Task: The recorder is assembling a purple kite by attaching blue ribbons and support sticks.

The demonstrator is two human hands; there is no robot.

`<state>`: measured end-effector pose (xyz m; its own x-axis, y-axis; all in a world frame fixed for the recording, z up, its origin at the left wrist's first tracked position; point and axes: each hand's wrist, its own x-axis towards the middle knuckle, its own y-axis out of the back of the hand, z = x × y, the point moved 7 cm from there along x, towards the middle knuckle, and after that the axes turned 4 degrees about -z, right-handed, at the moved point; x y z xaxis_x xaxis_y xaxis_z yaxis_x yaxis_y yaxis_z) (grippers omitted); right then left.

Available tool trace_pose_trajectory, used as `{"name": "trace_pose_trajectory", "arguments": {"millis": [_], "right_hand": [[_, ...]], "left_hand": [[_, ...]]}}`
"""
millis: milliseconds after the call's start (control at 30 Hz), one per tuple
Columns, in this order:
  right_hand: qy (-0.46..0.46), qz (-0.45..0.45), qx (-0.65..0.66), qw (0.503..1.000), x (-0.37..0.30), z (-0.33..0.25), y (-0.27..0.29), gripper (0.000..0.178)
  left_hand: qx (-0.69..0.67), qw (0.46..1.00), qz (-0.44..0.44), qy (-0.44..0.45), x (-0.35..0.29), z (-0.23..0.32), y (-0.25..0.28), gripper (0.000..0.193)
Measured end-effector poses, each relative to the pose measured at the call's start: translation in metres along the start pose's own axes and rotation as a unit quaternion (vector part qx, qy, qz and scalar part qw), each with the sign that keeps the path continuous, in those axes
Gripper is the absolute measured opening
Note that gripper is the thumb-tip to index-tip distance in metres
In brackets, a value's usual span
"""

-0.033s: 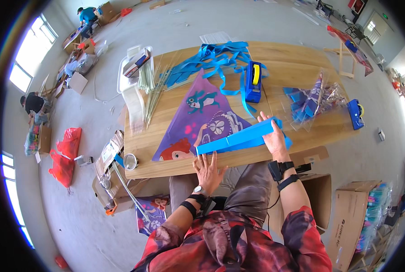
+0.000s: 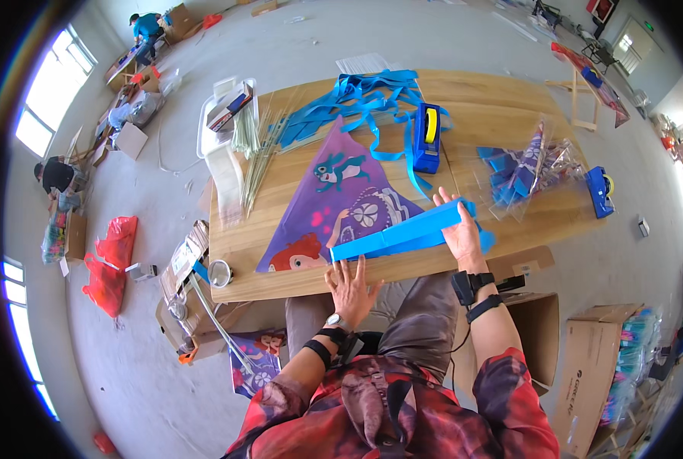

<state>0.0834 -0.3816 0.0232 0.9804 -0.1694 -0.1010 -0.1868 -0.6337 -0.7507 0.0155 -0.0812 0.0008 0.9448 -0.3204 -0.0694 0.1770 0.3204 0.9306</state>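
Note:
A purple triangular kite sheet (image 2: pixel 318 206) printed with a red-haired figure and a teal animal lies on the wooden table in front of me. Its near right part is folded over into a long blue strip (image 2: pixel 403 235). My left hand (image 2: pixel 349 293) lies at the strip's left end, fingers spread and fingertips at its lower edge. Across the strip's right end rests my right hand (image 2: pixel 461 236), open with its fingers stretched out. Part of the blue fabric shows beyond its palm.
Blue ribbons (image 2: pixel 349 99) and a blue tape dispenser (image 2: pixel 427 145) lie behind the sheet; thin sticks (image 2: pixel 263 164) are at the left. Wrapped kites (image 2: pixel 521 168) and another dispenser (image 2: pixel 601 193) sit on the right. A tape roll (image 2: pixel 220 273) stands by the near left corner.

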Motion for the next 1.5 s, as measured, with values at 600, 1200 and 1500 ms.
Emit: {"name": "trace_pose_trajectory", "arguments": {"millis": [600,1200,1500], "right_hand": [[0.035,0.144,-0.128,0.981,0.013,-0.007,0.036,0.024],[-0.033,0.172,-0.409,0.896,0.004,-0.049,0.045,0.04],[-0.09,0.133,-0.086,0.983,-0.004,-0.034,0.064,0.048]], "left_hand": [[0.011,1.0,0.009,-0.01,0.0,0.001,0.0,0.083],[0.015,1.0,-0.002,-0.01,-0.001,0.0,-0.002,0.082],[0.016,1.0,-0.001,-0.01,0.0,0.002,0.0,0.083]]}}
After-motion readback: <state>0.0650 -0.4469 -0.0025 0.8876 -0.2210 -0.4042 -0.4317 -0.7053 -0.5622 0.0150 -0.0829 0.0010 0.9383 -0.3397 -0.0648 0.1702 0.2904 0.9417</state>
